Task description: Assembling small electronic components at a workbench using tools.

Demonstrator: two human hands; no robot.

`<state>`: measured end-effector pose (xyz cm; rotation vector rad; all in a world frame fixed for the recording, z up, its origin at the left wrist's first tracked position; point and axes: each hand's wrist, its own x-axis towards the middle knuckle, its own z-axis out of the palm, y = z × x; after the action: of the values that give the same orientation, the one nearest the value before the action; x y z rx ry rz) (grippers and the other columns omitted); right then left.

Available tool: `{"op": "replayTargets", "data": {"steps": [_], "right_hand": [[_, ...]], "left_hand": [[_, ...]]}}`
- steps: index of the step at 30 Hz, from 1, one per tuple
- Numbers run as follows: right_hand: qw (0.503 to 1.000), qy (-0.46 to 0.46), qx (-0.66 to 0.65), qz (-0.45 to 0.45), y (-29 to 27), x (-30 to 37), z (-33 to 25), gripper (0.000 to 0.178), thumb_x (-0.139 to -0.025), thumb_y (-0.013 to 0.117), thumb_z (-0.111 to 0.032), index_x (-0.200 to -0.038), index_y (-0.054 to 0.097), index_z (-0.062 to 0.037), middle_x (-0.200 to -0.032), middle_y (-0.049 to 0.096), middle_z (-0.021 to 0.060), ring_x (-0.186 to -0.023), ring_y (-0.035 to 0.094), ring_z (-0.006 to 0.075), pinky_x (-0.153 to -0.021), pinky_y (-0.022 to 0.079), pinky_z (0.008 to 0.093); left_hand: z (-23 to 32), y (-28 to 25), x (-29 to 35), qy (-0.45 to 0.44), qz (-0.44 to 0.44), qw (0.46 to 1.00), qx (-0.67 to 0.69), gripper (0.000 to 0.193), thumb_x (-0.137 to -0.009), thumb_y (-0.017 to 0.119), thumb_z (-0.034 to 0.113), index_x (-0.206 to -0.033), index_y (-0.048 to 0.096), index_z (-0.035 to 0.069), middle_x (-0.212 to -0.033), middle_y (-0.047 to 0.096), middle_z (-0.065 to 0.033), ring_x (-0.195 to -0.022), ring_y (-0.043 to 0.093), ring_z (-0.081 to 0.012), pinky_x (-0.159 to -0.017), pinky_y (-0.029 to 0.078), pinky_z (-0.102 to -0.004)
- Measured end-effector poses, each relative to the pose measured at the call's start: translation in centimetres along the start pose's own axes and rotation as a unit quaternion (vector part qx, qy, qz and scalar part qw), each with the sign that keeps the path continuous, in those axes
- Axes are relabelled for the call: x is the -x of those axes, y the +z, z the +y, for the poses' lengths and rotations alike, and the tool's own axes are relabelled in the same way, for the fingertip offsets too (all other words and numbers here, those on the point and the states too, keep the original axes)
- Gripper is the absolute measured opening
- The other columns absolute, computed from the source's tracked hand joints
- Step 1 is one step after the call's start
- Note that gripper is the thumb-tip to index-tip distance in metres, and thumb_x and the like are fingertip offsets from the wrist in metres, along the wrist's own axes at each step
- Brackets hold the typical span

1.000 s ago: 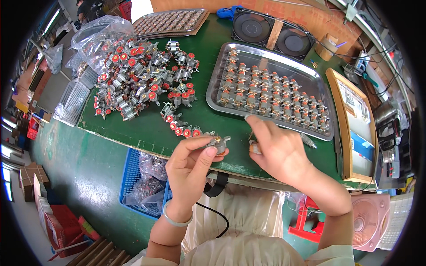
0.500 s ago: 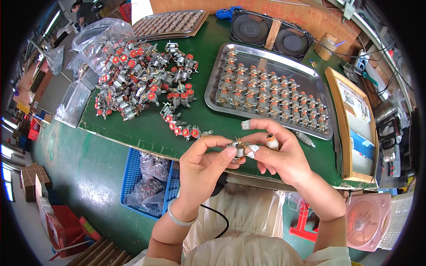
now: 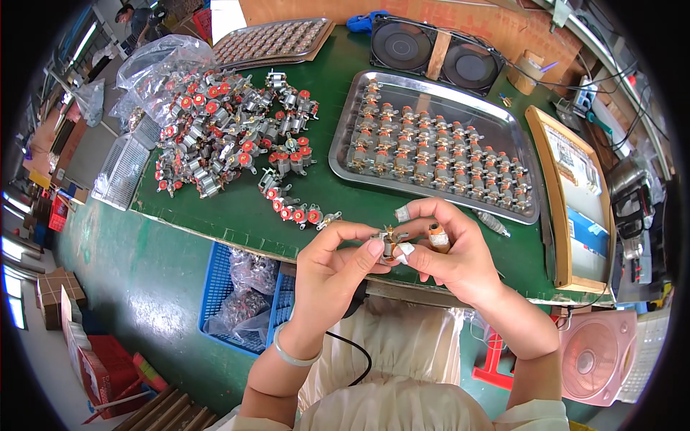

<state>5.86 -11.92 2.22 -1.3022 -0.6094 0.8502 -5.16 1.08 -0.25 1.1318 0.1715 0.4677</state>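
Just over the front edge of the green table, my left hand [image 3: 332, 267] pinches a small electric motor [image 3: 388, 246] between thumb and fingers. The part has a silvery metal body, with brassy tabs sticking up from its top. My right hand [image 3: 463, 255] meets it from the other side, its white-wrapped thumb pressing on the motor while the index finger, also wrapped at the tip, arches away. Another right finger carries an orange-brown and white wrap [image 3: 438, 237]. A curved row of similar motors with red discs [image 3: 300, 215] lies left of my hands.
A metal tray [image 3: 431, 184] with rows of motors lies beyond my hands. Heaped motors [image 3: 208, 136] spill from a plastic bag [image 3: 162, 63] at left. Two black fans [image 3: 402, 44] stand behind. A wooden frame [image 3: 568, 208] is at right; a blue crate [image 3: 215, 280] sits below.
My right index finger has bent slightly and its tip has shifted. The motor has tilted a little between my fingers, while both hands stay in about the same place.
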Motion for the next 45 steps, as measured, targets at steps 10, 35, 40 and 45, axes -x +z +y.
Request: {"op": "replayTargets", "data": {"steps": [10, 35, 40, 45], "right_hand": [[0.99, -0.101, 0.089, 0.044, 0.0, 0.2, 0.6, 0.031, -0.078, 0.061, 0.003, -0.104, 0.045, -0.0001, -0.086, 0.063, 0.0079, -0.073, 0.056, 0.0062, -0.061, 0.045, 0.0203], [0.91, -0.311, 0.239, 0.135, 1.0, 4.0, 5.2, 0.03, -0.083, 0.057, -0.003, -0.112, 0.053, 0.0054, -0.081, 0.059, 0.0121, -0.061, 0.052, 0.0128, -0.05, 0.041, 0.0222], [0.989, -0.078, -0.1, 0.074, 1.5, 4.4, 4.8, 0.035, -0.093, 0.047, -0.02, -0.118, 0.049, 0.0034, -0.075, 0.057, 0.0056, -0.055, 0.044, 0.0043, -0.047, 0.035, 0.0169], [0.991, -0.108, 0.024, 0.08, 1.7, 4.3, 4.5, 0.034, -0.094, 0.044, -0.02, -0.119, 0.048, 0.0026, -0.069, 0.053, 0.0033, -0.053, 0.041, 0.0033, -0.046, 0.032, 0.0165]], "left_hand": [[-0.4, 0.0, -0.2, 0.024, -0.006, 1.0, 0.002, 0.02, -0.082, 0.058, -0.003, -0.099, 0.049, -0.004, -0.095, 0.06, -0.0145, -0.086, 0.062, -0.0197, -0.076, 0.053, -0.0282], [-1.7, 1.1, 0.1, -0.006, 0.086, 0.972, 0.219, 0.034, -0.089, 0.051, 0.01, -0.121, 0.044, 0.004, -0.112, 0.056, -0.0175, -0.095, 0.061, -0.0279, -0.077, 0.054, -0.0309], [-1.9, 1.3, 0.1, 0.021, 0.105, 0.97, 0.218, 0.033, -0.089, 0.051, 0.009, -0.12, 0.044, 0.003, -0.111, 0.056, -0.017, -0.094, 0.061, -0.0279, -0.078, 0.053, -0.0324], [-2.4, 2.0, 0.4, 0.061, 0.086, 0.978, 0.178, 0.032, -0.089, 0.05, 0.008, -0.12, 0.044, 0.002, -0.111, 0.056, -0.0175, -0.093, 0.061, -0.0291, -0.078, 0.053, -0.0341]]}}
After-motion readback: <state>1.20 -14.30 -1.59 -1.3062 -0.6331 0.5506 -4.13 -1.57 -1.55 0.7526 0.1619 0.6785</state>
